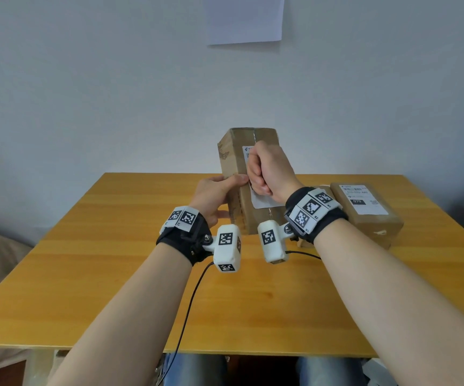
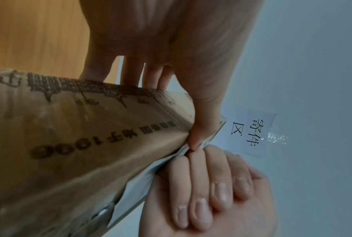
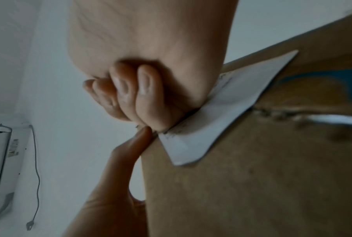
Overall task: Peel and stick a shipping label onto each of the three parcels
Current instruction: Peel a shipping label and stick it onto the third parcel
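The right hand (image 1: 270, 169) is balled into a fist, fingers (image 3: 130, 91) curled tight together into the palm, and the side of that fist presses on the white rectangular paper shipping label (image 1: 264, 200) stuck to the front face of the tall brown cardboard parcel (image 1: 236, 162). In the right wrist view the label's (image 3: 217, 121) near corner curls a little off the cardboard; whether the fist pinches any of it, I cannot tell.

The left hand (image 1: 215, 197) clamps the left side of that tall parcel: its thumb (image 2: 203, 126) runs along the front left edge, its tip touching the right fist's knuckles, and the other fingers (image 2: 130, 70) wrap round behind. The parcel (image 2: 79, 144) stands on end on the yellow wooden table (image 1: 113, 274), tilted slightly, with dark print on its side face. Most of the label's print is hidden under the fist.

To the right of the tall parcel lies a flat brown cardboard parcel (image 1: 370, 218) with its own white printed label (image 1: 363, 197) on top. Between the two, the right wrist covers something pale, too hidden to identify.

On the wall above the tall parcel hangs a white paper sheet (image 1: 244, 18), cut off at the top.
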Demonstrator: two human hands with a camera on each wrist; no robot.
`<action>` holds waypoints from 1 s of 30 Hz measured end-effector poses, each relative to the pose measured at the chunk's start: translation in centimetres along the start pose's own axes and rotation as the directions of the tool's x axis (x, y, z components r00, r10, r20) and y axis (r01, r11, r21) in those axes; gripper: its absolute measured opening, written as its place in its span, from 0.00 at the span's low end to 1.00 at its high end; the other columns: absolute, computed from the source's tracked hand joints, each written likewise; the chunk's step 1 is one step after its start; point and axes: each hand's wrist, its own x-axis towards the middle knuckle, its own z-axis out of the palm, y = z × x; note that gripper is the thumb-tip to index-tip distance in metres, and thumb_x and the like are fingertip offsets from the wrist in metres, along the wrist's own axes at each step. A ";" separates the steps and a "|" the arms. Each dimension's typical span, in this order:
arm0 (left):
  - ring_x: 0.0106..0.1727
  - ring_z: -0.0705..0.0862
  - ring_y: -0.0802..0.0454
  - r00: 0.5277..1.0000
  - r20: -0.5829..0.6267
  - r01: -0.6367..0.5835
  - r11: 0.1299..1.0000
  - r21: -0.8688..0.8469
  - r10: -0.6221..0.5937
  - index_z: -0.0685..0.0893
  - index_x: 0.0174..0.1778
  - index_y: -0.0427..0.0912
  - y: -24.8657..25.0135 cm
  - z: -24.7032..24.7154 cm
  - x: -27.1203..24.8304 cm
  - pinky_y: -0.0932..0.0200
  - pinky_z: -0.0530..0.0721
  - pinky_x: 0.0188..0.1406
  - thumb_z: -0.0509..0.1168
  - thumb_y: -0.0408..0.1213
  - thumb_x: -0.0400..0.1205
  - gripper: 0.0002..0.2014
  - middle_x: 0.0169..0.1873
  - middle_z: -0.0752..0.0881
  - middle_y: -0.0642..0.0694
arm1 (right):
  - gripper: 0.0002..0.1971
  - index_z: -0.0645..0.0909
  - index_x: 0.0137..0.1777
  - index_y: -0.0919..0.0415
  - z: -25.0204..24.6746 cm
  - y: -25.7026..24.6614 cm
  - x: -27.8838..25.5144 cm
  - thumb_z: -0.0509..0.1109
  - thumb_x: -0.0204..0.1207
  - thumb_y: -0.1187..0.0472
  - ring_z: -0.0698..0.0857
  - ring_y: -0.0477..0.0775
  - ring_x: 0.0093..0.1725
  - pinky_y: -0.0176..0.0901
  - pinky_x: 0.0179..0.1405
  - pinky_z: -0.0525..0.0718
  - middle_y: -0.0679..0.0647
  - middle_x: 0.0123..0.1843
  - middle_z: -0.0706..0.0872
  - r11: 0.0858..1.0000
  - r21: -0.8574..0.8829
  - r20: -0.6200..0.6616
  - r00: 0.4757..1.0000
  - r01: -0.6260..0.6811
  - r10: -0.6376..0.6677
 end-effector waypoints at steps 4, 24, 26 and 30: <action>0.53 0.93 0.43 1.000 -0.018 0.013 0.999 -0.033 -0.013 0.90 0.66 0.37 -0.3 0.1 -0.1 0.45 0.94 0.42 0.82 0.44 0.78 0.23 0.55 0.95 0.40 | 0.24 0.66 0.21 0.60 0.1 0.2 -0.1 0.51 0.81 0.66 0.59 0.51 0.13 0.32 0.18 0.58 0.58 0.17 0.66 1.000 -0.020 0.005 1.000 -0.023 0.023; 0.52 0.93 0.46 0.993 -0.104 0.038 0.995 -0.093 -0.047 0.90 0.64 0.40 -0.1 -0.6 0.3 0.50 0.92 0.35 0.81 0.42 0.79 0.19 0.49 0.95 0.47 | 0.23 0.68 0.22 0.60 -0.7 2.5 -0.7 0.55 0.82 0.62 0.59 0.51 0.16 0.33 0.18 0.57 0.58 0.19 0.67 0.972 -0.186 0.051 0.986 -0.144 0.156; 0.53 0.93 0.46 0.993 -0.108 0.038 0.995 -0.097 -0.048 0.89 0.64 0.40 -0.2 -0.7 0.4 0.49 0.93 0.37 0.81 0.42 0.79 0.20 0.49 0.95 0.47 | 0.23 0.68 0.22 0.59 -1.0 2.8 -0.7 0.54 0.82 0.61 0.60 0.51 0.16 0.34 0.19 0.57 0.58 0.19 0.67 0.968 -0.192 0.052 0.984 -0.160 0.173; 0.55 0.93 0.46 0.993 -0.122 -0.008 0.997 -0.073 -0.001 0.88 0.67 0.40 -0.2 -1.0 0.4 0.49 0.92 0.39 0.83 0.42 0.77 0.24 0.52 0.95 0.46 | 0.23 0.68 0.23 0.58 -1.6 3.5 -0.9 0.55 0.82 0.59 0.60 0.50 0.16 0.35 0.20 0.58 0.58 0.19 0.66 0.955 -0.218 0.065 0.973 -0.201 0.220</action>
